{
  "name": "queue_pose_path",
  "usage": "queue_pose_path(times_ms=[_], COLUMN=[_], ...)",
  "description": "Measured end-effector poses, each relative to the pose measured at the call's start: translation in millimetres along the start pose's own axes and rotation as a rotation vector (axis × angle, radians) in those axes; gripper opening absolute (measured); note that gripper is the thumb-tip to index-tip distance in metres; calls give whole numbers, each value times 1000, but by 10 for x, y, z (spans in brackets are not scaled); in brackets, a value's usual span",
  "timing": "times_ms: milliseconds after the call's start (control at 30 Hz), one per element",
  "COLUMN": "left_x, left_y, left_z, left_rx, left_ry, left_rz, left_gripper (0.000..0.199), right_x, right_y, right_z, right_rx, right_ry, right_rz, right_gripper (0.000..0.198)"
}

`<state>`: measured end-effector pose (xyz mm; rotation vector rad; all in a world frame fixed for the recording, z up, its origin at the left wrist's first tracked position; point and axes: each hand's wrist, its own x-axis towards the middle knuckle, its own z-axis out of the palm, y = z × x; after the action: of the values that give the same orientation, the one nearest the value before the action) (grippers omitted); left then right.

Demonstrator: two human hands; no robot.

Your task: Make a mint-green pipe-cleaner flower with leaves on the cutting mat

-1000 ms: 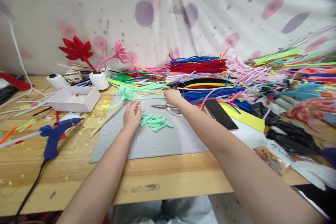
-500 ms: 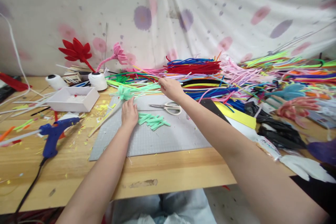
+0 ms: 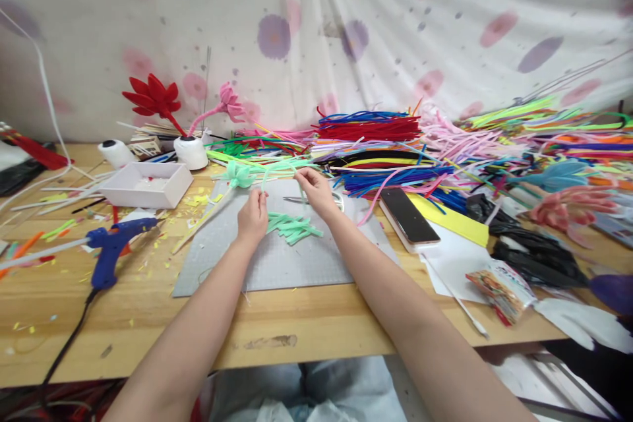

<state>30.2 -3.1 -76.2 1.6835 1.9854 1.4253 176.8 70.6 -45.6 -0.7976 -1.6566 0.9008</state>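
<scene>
My left hand (image 3: 252, 216) is closed around a mint-green pipe cleaner (image 3: 266, 177) that sticks up above the fingers. My right hand (image 3: 315, 191) pinches another mint-green length (image 3: 302, 196), partly hidden by the fingers. Between and below the hands, a small heap of cut mint-green pieces (image 3: 294, 229) lies on the grey cutting mat (image 3: 306, 270). Scissors (image 3: 338, 201) rest on the mat behind my right hand, their handles mostly covered. A mint-green pipe-cleaner flower (image 3: 239, 175) on a pale stem lies beyond my left hand.
A blue glue gun (image 3: 111, 254) and a white box (image 3: 147, 186) stand at the left. Red and pink flowers rise from a white thread spool (image 3: 190, 153). Bundles of coloured pipe cleaners (image 3: 368, 126) line the back. At the right lie a phone (image 3: 408, 214) and black plastic (image 3: 537, 260).
My right hand has come down and nearer from the pipe cleaners at the back, now with a green length. My left hand has closed and shifted slightly right. The phone has come into view.
</scene>
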Motion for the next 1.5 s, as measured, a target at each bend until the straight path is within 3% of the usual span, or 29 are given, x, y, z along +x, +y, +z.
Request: queue_pose_path(times_ms=[100,233,467,667,767,1033,1100,1300,1500], left_x=[15,38,22,78,81,46,52,77,71], left_y=[37,49,23,13,-21,19,-2,-88,-47], left_z=[30,53,38,-14,-40,-114,-99,-27,-49], left_rx=[-328,-592,-507,-595,-512,-134,-160,-352,-333], left_ry=[-135,-266,-329,-435,-465,-523,-534,-498,-512], left_rz=[-98,-221,-195,-422,-356,50,42,-153,-145], left_gripper=[23,27,29,36,36,23,23,29,26], right_x=[-37,-104,-126,-104,-118,-149,-153,-173,-176], right_y=[-30,-26,56,92,76,94,105,88,70], right_z=[70,137,148,70,53,91,96,108,134], right_rx=[254,359,449,452,405,401,400,433,443], right_ry=[-17,-50,-45,5,-15,-38,-52,-78,-73], right_rz=[82,141,181,176,193,207,205,197,227], right_gripper=[23,23,22,22,24,23,22,19,20])
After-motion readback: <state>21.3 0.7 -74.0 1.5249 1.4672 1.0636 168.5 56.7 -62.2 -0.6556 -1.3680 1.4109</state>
